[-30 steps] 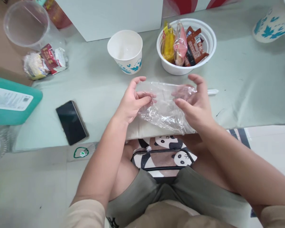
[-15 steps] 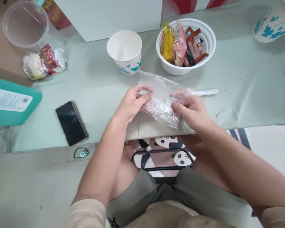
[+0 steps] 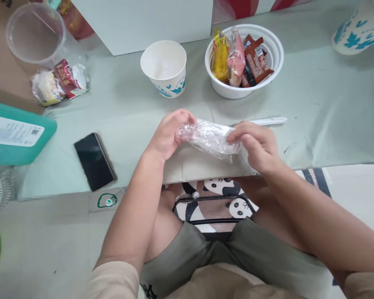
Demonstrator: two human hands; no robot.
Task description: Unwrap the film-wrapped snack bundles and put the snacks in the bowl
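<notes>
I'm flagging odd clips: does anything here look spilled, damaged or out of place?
Nothing looks spilled or toppled. One small oddity: a thin dark mark on the pale green cloth, right of the right hand, which holds crumpled clear plastic. Stain or stray fibre, I cannot tell.

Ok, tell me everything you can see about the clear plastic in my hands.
The clear plastic looks thin, glossy and heavily crinkled, with no print visible. It is bunched into a narrow band, slanting slightly, over the near part of the table. Your left hand holds one end and your right hand the other. Whether it is a bag or a sheet isn't clear.
</notes>
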